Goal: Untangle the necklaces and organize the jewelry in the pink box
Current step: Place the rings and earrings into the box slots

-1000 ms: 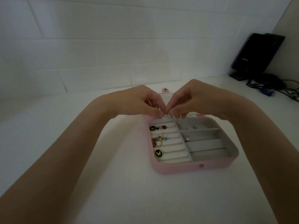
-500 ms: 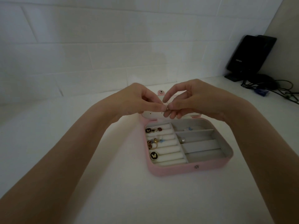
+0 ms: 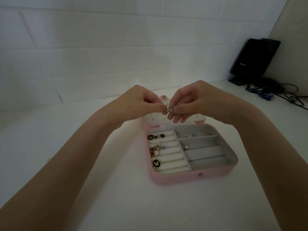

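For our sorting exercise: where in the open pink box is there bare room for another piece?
The pink box has two bare right-hand compartments nearest its front wall. The ring rolls on its left are crowded at their left ends, bare on the right. Both hands hover above the lid.

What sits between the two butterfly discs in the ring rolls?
Head view: between the far disc and near disc, a cluster of gold rings.

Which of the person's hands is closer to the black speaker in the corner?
Right. The right hand is on the speaker's side, below and left of it; the left hand lies farther left, beyond the right.
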Demonstrator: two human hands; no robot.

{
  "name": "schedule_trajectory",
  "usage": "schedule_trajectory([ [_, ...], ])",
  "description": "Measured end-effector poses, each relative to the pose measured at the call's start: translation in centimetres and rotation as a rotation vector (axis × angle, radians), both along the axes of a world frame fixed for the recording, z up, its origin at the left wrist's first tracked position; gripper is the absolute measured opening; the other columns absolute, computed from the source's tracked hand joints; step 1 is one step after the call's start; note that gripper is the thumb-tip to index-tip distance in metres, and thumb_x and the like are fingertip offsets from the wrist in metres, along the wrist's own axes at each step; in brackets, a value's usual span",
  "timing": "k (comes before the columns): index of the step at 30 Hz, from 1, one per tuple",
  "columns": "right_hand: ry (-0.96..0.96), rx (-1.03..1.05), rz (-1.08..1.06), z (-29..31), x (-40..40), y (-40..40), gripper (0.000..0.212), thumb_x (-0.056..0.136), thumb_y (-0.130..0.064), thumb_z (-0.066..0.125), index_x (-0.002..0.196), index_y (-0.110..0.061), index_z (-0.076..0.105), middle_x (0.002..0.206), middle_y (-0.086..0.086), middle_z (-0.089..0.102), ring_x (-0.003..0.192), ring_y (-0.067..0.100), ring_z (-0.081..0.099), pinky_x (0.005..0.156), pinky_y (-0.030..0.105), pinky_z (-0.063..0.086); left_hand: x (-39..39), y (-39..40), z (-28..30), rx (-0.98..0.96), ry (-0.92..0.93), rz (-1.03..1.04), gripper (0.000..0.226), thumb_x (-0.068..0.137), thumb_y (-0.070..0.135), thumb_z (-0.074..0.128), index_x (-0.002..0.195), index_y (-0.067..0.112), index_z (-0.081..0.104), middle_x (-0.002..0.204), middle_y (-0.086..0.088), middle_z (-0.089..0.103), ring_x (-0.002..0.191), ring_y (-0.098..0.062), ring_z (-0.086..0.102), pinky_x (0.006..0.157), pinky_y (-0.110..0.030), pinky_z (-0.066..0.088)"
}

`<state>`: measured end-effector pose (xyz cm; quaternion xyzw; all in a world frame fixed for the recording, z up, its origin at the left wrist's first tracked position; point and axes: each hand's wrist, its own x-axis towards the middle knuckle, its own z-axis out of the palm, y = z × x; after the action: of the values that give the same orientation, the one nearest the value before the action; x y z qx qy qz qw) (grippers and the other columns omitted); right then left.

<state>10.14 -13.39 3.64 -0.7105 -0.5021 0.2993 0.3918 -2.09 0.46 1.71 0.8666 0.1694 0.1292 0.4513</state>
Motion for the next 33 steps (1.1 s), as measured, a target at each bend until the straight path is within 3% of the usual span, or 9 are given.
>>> schedule_trajectory([
  [6, 0.074, -0.003, -0.058, 0.0, 0.2, -0.3, 0.014, 0.086, -0.013, 0.062, 0.091, -0.002, 0.068, 0.086, 0.013, 0.073, 0.074, 0.019, 0.069, 0.069, 0.023, 0.056, -0.1, -0.2, 0.2, 0.026, -0.110, -0.007, 0.012, 0.079, 0.022, 0.069, 0.067, 0.020, 0.071, 0.055, 0.004, 0.053, 0.050, -0.003, 0.040, 0.046, -0.007, 0.029],
  [9, 0.066, 0.011, -0.050, -0.2, -0.3, -0.1, 0.013, 0.077, -0.006, 0.070, 0.089, -0.003, 0.068, 0.080, 0.012, 0.073, 0.069, 0.015, 0.069, 0.065, 0.020, 0.055, 0.1, -0.7, 0.2, 0.088, -0.150, -0.059, 0.013, 0.080, 0.019, 0.069, 0.068, 0.021, 0.069, 0.050, 0.012, 0.055, 0.046, 0.000, 0.044, 0.047, -0.006, 0.032],
  [14, -0.109, -0.071, -0.125, 0.9, 0.6, -1.1, 0.008, 0.075, 0.003, 0.071, 0.081, 0.002, 0.067, 0.070, 0.013, 0.072, 0.057, 0.014, 0.067, 0.054, 0.018, 0.052, 0.6, -0.9, -0.4, 0.175, -0.152, -0.107, 0.006, 0.079, 0.023, 0.070, 0.074, 0.021, 0.071, 0.066, 0.001, 0.066, 0.056, -0.002, 0.052, 0.056, -0.011, 0.040],
  [20, -0.462, -0.429, -0.095, 0.5, 0.3, -0.6, 0.009, 0.072, -0.007, 0.077, 0.071, -0.015, 0.073, 0.064, 0.000, 0.071, 0.051, 0.004, 0.064, 0.055, 0.014, 0.050, 1.0, -1.4, -1.3, 0.278, -0.054, -0.204, 0.005, 0.079, 0.018, 0.071, 0.078, 0.023, 0.072, 0.060, 0.019, 0.061, 0.059, 0.008, 0.055, 0.059, -0.005, 0.041],
  [25, -0.500, -0.517, -0.107, -0.1, -0.5, 0.0, 0.007, 0.075, -0.001, 0.073, 0.076, -0.007, 0.071, 0.067, 0.004, 0.071, 0.050, 0.008, 0.065, 0.061, 0.017, 0.056, 1.1, -0.9, -1.9, 0.332, -0.003, -0.211, 0.013, 0.078, 0.019, 0.071, 0.076, 0.031, 0.068, 0.061, 0.023, 0.060, 0.065, 0.009, 0.055, 0.062, -0.005, 0.042],
  [28, -0.540, -0.520, -0.097, 0.3, -0.8, -0.1, 0.007, 0.076, -0.002, 0.072, 0.077, -0.008, 0.072, 0.065, 0.001, 0.070, 0.049, 0.005, 0.063, 0.056, 0.012, 0.053, 1.1, -0.7, -2.1, 0.328, 0.025, -0.217, 0.013, 0.078, 0.020, 0.073, 0.078, 0.032, 0.068, 0.062, 0.027, 0.060, 0.066, 0.009, 0.056, 0.064, -0.005, 0.043],
  [33, -0.574, -0.508, -0.049, 2.4, -1.9, -0.9, 0.009, 0.078, -0.012, 0.073, 0.070, -0.009, 0.071, 0.061, 0.000, 0.070, 0.050, 0.005, 0.064, 0.050, 0.015, 0.048, 0.8, -0.2, -1.9, 0.330, 0.047, -0.235, 0.009, 0.076, 0.023, 0.074, 0.080, 0.029, 0.069, 0.069, 0.017, 0.062, 0.066, 0.007, 0.057, 0.066, -0.008, 0.045],
])
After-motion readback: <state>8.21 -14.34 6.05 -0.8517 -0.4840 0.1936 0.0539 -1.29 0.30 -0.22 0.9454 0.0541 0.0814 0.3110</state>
